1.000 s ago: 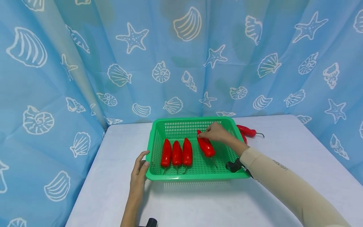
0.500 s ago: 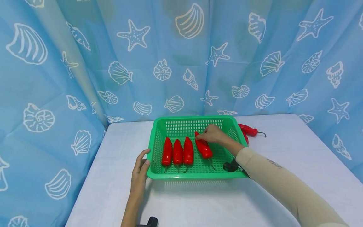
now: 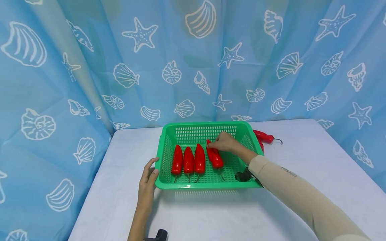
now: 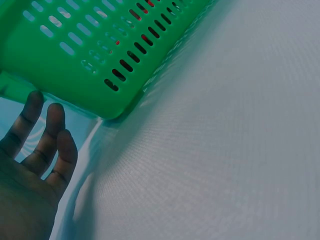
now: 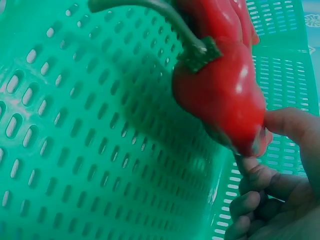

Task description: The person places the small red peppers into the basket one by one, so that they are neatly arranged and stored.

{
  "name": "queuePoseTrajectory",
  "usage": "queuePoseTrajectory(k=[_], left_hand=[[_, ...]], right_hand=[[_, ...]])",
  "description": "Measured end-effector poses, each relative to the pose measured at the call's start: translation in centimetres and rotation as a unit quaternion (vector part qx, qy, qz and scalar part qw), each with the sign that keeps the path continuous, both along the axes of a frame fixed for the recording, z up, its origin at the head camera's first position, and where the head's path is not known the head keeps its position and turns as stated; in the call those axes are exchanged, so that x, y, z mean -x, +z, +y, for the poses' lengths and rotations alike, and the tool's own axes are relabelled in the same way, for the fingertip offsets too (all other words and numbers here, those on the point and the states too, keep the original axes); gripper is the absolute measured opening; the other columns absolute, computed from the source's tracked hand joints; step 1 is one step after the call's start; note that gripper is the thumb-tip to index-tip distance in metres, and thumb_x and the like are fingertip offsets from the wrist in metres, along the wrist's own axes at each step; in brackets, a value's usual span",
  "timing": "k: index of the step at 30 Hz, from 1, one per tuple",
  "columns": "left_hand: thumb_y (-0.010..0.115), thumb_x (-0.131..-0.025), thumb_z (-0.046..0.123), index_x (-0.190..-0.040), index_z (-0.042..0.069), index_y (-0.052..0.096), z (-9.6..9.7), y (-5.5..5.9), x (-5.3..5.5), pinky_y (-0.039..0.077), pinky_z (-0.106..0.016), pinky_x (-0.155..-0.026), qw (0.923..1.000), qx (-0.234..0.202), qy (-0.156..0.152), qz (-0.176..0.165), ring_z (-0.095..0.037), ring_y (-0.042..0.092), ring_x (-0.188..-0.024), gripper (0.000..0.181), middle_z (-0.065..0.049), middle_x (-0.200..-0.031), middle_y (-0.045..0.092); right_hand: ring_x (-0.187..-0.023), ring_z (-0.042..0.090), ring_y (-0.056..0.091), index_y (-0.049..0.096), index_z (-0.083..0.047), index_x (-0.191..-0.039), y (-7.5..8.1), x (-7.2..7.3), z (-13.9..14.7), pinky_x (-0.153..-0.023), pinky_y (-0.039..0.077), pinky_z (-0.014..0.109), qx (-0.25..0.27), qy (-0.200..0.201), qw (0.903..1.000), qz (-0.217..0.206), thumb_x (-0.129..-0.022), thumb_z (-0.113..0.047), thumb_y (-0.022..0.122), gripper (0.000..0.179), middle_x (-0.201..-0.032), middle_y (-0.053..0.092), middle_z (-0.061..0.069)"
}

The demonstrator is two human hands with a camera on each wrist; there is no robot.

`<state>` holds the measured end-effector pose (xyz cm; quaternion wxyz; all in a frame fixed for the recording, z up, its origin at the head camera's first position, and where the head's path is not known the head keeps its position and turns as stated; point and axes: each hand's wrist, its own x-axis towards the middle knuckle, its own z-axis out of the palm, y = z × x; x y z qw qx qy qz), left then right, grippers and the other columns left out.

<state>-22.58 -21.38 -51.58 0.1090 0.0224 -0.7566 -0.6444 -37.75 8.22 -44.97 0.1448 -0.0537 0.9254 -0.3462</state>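
Note:
A green slotted basket [image 3: 172,185] sits mid-table with three red peppers [image 3: 188,162] laid side by side on its left half. My right hand [image 3: 223,142] reaches into the basket and pinches the tip of a fourth red pepper [image 3: 215,158] that lies just right of the row; the right wrist view shows this pepper [image 5: 220,90] close up, stem toward the camera, with fingertips [image 5: 287,125] on its far end. My left hand [image 3: 147,180] rests flat on the table, fingers straight against the basket's front left corner [image 4: 107,107].
Two more red peppers [image 3: 263,136] lie on the white table just behind the basket's right side. A blue curtain with shell and starfish prints [image 3: 193,63] closes off the back and both sides. Bare tabletop [image 3: 211,214] lies in front of the basket.
My right hand has slid the fourth pepper leftward, closer to the row of three. The left hand has stayed against the basket's corner.

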Motion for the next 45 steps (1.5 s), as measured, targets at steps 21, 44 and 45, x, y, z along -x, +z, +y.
queuePoseTrajectory(k=[21, 44, 45], left_hand=[[0.048, -0.104, 0.048, -0.141, 0.043, 0.050, 0.3, 0.3, 0.1, 0.049, -0.034, -0.079, 1.0000, 0.002, -0.005, -0.002, -0.028, 0.058, -0.095, 0.037, -0.006, -0.115, 0.056], [0.048, -0.106, 0.041, -0.143, 0.036, 0.050, 0.4, 0.8, -0.4, 0.049, -0.028, -0.072, 0.9997, -0.021, -0.007, -0.014, -0.025, 0.057, -0.085, 0.038, -0.007, -0.114, 0.053], [0.047, -0.106, 0.041, -0.143, 0.036, 0.050, 0.4, 0.8, -0.4, 0.049, -0.028, -0.072, 0.9997, -0.020, -0.006, -0.016, -0.025, 0.058, -0.086, 0.038, -0.007, -0.114, 0.053]], right_hand=[[-0.048, 0.011, 0.015, 0.033, -0.019, -0.048, -0.4, 0.1, 0.1, -0.046, 0.019, 0.028, -0.005, 0.012, 0.9992, -0.038, -0.091, -0.037, 0.072, 0.060, -0.051, 0.020, -0.004], [-0.048, 0.012, 0.028, 0.071, -0.010, -0.078, 7.8, -2.8, 5.4, -0.052, 0.030, 0.032, -0.012, 0.063, 0.9936, 0.093, -0.101, -0.034, 0.061, 0.035, -0.053, 0.036, -0.004], [-0.049, 0.013, 0.030, 0.073, -0.008, -0.084, 8.0, -3.0, 5.9, -0.053, 0.031, 0.032, -0.012, 0.060, 0.9930, 0.101, -0.101, -0.034, 0.060, 0.034, -0.055, 0.039, -0.004]])
